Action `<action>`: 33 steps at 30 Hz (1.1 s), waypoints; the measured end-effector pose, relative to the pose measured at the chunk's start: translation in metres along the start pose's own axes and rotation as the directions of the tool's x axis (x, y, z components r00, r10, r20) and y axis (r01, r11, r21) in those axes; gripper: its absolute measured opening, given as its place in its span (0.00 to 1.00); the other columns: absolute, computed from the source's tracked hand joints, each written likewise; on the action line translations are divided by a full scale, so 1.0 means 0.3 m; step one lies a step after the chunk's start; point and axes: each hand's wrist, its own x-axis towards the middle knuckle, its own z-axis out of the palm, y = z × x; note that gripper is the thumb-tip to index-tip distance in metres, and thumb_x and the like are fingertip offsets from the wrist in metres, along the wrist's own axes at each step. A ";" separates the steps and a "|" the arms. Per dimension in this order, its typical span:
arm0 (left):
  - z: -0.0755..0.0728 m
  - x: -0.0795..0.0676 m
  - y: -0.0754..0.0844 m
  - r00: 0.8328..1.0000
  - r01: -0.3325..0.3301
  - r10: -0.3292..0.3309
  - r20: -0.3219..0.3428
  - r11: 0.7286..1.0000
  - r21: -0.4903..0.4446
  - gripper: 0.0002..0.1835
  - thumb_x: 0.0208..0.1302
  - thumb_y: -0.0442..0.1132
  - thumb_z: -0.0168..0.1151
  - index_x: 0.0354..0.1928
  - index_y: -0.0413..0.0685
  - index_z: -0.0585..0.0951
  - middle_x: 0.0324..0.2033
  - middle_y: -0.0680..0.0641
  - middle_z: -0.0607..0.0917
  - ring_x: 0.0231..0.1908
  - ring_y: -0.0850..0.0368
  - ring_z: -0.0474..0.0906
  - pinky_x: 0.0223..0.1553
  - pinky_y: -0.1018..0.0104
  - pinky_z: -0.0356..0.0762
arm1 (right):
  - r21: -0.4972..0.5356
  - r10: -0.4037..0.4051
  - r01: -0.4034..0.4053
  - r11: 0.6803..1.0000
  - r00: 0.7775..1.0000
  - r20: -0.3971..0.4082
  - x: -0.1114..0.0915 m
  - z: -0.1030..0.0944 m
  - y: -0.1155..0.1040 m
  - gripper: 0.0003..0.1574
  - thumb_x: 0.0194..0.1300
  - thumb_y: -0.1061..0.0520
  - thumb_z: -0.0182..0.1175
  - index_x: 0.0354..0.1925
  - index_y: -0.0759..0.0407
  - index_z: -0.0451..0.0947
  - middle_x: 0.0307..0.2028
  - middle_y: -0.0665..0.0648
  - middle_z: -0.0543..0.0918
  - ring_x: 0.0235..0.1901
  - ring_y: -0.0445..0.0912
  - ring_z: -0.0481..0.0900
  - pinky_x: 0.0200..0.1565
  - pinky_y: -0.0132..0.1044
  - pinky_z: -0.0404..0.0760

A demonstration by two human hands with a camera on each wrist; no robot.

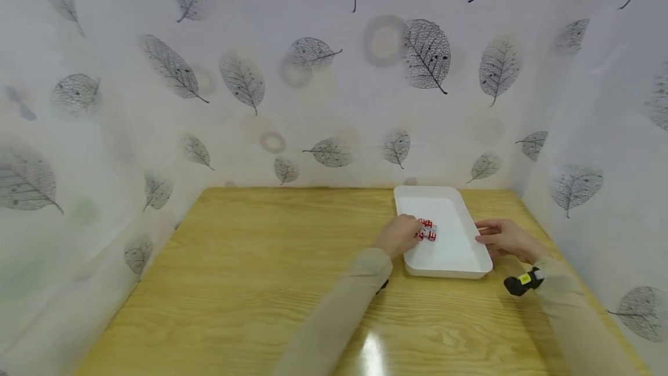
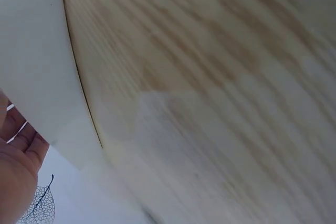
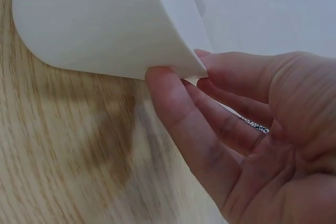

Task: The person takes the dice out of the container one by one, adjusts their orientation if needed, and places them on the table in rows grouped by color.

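Observation:
Red and white dice point(image 1: 431, 230) lie in a cluster inside a shallow white tray point(image 1: 460, 251), near its left side. My left hand point(image 1: 399, 235) reaches over the tray's left rim, its fingertips at the dice. In the left wrist view the fingers point(image 2: 23, 135) pass behind the tray wall point(image 2: 42, 66), so their tips and anything between them are hidden. At the opposite side my right hand point(image 1: 508, 238) pinches the tray's right rim. The right wrist view shows its thumb and a finger against the outer wall and rim, with the other fingers behind.
The wooden table point(image 1: 250, 260) extends far to the left of the tray. A white curtain point(image 1: 334, 103) with leaf prints surrounds the table at the back and both sides. A black wrist device point(image 1: 523, 281) sits by the right sleeve.

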 end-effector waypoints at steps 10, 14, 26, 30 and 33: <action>0.034 0.006 0.022 0.999 0.032 -0.026 -0.047 0.990 0.134 0.07 0.65 0.45 0.65 0.42 0.58 0.86 0.35 0.57 0.86 0.35 0.63 0.80 0.43 0.71 0.79 | -0.029 -0.001 0.001 1.000 1.000 0.011 -0.004 0.008 -0.018 0.44 0.70 0.54 0.58 0.71 0.75 0.52 0.65 0.82 0.62 0.47 0.49 0.83 0.43 0.44 0.86; 0.028 0.005 0.029 0.999 0.040 -0.036 -0.038 0.992 0.121 0.06 0.64 0.45 0.66 0.42 0.59 0.86 0.35 0.57 0.86 0.36 0.63 0.80 0.44 0.70 0.79 | -0.030 0.005 -0.005 1.000 1.000 0.005 -0.003 0.003 -0.017 0.43 0.70 0.55 0.58 0.71 0.76 0.52 0.65 0.82 0.62 0.46 0.49 0.83 0.42 0.44 0.86; 0.008 0.007 0.029 0.999 0.049 -0.050 0.014 0.996 0.076 0.08 0.62 0.47 0.68 0.43 0.61 0.86 0.37 0.60 0.87 0.36 0.67 0.79 0.48 0.70 0.77 | -0.036 0.015 -0.016 0.999 1.000 -0.007 -0.004 -0.002 -0.010 0.44 0.70 0.54 0.59 0.71 0.75 0.52 0.64 0.81 0.63 0.46 0.47 0.82 0.42 0.43 0.86; 0.008 0.011 0.026 0.998 0.053 -0.054 0.025 0.997 0.053 0.09 0.62 0.47 0.69 0.43 0.61 0.86 0.37 0.60 0.86 0.37 0.67 0.78 0.46 0.72 0.76 | -0.053 0.022 -0.022 0.998 1.000 -0.008 -0.005 -0.002 -0.011 0.43 0.70 0.54 0.59 0.71 0.74 0.53 0.64 0.81 0.64 0.46 0.47 0.82 0.42 0.43 0.86; 0.007 0.019 0.017 0.998 0.062 -0.061 0.027 0.998 -0.016 0.08 0.62 0.45 0.69 0.43 0.59 0.86 0.38 0.60 0.86 0.38 0.67 0.78 0.47 0.72 0.75 | -0.053 0.015 -0.015 0.998 1.000 -0.006 -0.007 0.000 -0.018 0.42 0.71 0.54 0.58 0.71 0.75 0.53 0.64 0.81 0.63 0.46 0.48 0.82 0.43 0.43 0.86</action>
